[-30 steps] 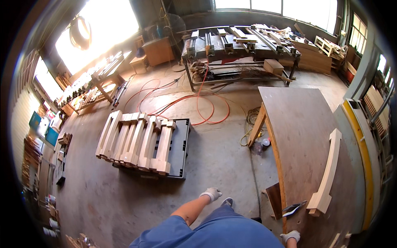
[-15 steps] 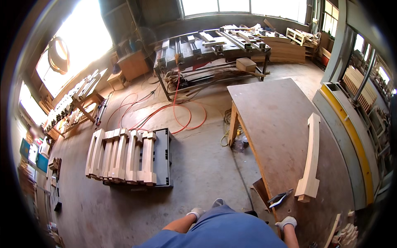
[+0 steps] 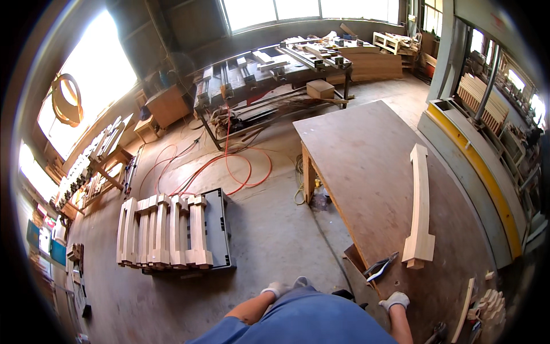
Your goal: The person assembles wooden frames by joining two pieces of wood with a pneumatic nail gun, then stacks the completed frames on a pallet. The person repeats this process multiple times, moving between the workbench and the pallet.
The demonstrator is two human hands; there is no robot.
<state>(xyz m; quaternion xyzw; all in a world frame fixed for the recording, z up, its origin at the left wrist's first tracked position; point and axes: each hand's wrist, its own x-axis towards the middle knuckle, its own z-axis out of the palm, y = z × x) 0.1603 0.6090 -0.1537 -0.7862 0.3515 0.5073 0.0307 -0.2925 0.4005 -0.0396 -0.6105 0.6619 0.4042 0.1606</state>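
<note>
My left hand (image 3: 277, 288), in a white glove, is beside the front of my blue shirt; its fingers are partly hidden and I see nothing held. The white-gloved right hand (image 3: 395, 299) rests on the near edge of a brown-topped wooden table (image 3: 349, 137), fingers laid on the surface. Just beyond it lie pliers (image 3: 380, 268) with black and white handles, at the table's left edge. A long, slightly curved pale wooden piece (image 3: 420, 206) with blocky ends lies lengthwise on the right part of the tabletop.
Several similar wooden pieces (image 3: 163, 232) lie across a dark plastic crate (image 3: 220, 229) on the floor at left. Red hoses (image 3: 246, 183) coil beyond it. A metal bench (image 3: 246, 86) with clamps stands at the back; wood offcuts (image 3: 490, 307) lie at lower right.
The view has turned slightly to the right and tilted, so the table and bench sit farther left. Both hands stay in about the same places, the right one still on the table edge.
</note>
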